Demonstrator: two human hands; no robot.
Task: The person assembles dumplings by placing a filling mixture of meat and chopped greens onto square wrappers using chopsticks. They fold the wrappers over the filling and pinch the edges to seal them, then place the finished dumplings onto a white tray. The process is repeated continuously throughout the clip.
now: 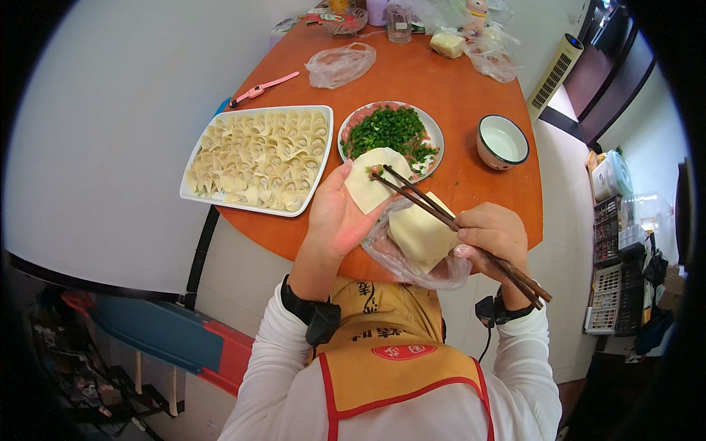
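On the palm and fingers of my left hand [336, 215] lies a pale dough wrapper [367, 190] with a small dab of filling. My right hand [493, 237] grips a pair of dark wooden chopsticks [424, 205], whose tips touch the filling. Behind the wrapper is a plate [437, 132] of pink minced meat topped with chopped green onion [386, 129]. A stack of dough wrappers [422, 231] rests on a clear plastic bag [386, 256] at the near table edge. To the left, a white tray [329, 129] holds rows of folded dumplings [265, 157].
An enamel bowl [503, 142] of clear liquid stands at the right. A pink watch [265, 88] and a plastic bag [341, 65] lie behind the tray and plate. Farther back are a glass mug [399, 25], a glass bowl [347, 25] and a wrapped pale block [447, 45].
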